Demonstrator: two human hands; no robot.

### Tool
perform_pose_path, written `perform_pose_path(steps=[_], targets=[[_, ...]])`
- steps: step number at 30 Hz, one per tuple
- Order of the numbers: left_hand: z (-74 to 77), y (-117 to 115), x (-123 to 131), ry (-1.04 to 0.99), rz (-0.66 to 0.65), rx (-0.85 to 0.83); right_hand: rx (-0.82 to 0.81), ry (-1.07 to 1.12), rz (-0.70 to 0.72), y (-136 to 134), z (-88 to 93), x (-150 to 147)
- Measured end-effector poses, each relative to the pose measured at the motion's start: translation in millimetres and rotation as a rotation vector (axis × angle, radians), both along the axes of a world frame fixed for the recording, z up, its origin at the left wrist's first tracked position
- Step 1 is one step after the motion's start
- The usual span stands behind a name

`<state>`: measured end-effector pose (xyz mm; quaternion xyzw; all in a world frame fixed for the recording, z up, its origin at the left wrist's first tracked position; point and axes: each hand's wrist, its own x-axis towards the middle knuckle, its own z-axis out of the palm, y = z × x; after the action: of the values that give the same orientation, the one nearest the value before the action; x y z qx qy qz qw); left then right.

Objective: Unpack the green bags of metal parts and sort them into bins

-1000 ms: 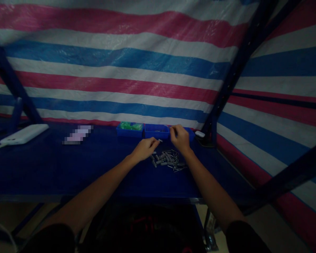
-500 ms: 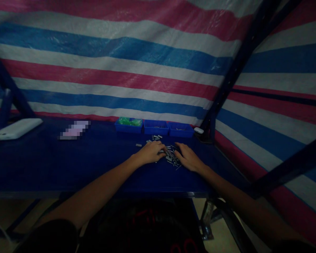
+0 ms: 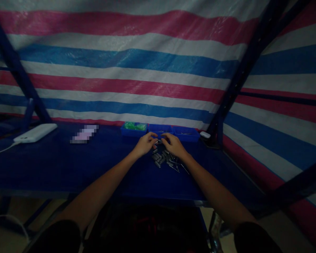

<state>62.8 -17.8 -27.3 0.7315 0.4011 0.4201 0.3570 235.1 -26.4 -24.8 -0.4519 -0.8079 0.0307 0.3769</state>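
Note:
My left hand (image 3: 144, 144) and my right hand (image 3: 174, 144) face each other on the blue table, just in front of the trays. Both have curved fingers, with thumbs and forefingers apart. A few small metal pieces (image 3: 159, 141) lie in the gap between them; I see none firmly gripped. Nearer to me, between my wrists, is a loose pile of short grey metal cylinders (image 3: 157, 160). Several thin metal pins (image 3: 175, 168) are scattered at its right side, partly by my right wrist. The fingertips partly cover the middle tray's front.
Three blue trays stand in a row: the left tray (image 3: 133, 133) with green plastic in it, the middle tray (image 3: 162, 127) and the right tray (image 3: 186, 136) with small metal parts. A white power bank (image 3: 36, 133) with a cable and a blurred-out flat item (image 3: 84, 134) lie left. Blue posts (image 3: 233, 82) frame the table.
Both hands have moved away from me, toward the trays, and closer together. The pile of cylinders and pins now lies uncovered between my wrists. The camera view has shifted slightly left.

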Motion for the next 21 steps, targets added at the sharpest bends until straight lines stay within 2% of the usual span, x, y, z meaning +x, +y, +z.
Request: perform_pose_path(steps=[5, 9, 12, 16, 19, 21], targets=[[-8.1, -1, 7, -0.141, -0.110, -0.145, -0.005, -0.019, 0.149, -20, -7.2, -3], [-8.4, -4, 9, -0.118, -0.111, -0.130, 0.006, -0.043, 0.134, -20, -7.7, -5], [-3.4, -5, 8, 0.003, -0.093, -0.030, 0.015, -0.036, 0.064, -18, -5.9, -5], [5.6, -11, 6, 0.146, -0.079, 0.233, -0.040, 0.038, -0.036, -16, -4.6, -4], [9.1, -15, 8, 0.194, -0.069, 0.371, -0.071, 0.077, -0.048, -16, -2.9, -2], [9.3, -15, 9, 0.203, -0.025, 0.394, -0.069, 0.087, -0.037, -18, -1.3, -2]])
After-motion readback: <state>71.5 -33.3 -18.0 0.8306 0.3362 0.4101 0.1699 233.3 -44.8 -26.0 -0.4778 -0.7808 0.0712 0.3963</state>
